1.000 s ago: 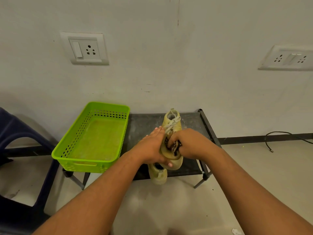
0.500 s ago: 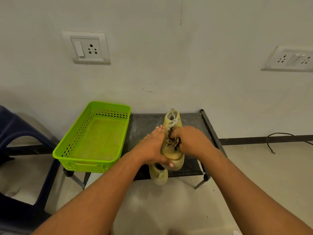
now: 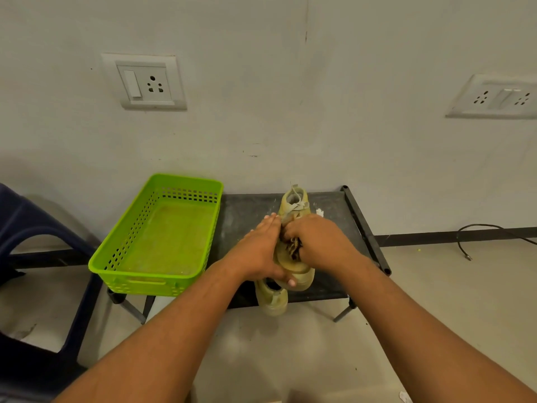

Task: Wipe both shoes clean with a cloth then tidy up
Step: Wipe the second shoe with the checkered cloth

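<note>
Noted: left hand gripped the raised shoe above the bench. Just right of those fingers, the right hand clenched the dark cloth against its upper. The second shoe lay beneath. Judgement: brace firmly, rub in short strokes.

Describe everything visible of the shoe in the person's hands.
The held shoe is a pale yellow lace-up sneaker with light laces, toe toward the camera, over the black rack. The left hand grips its side, thumb round the toe; the right hand presses a dark cloth onto its top.
</note>
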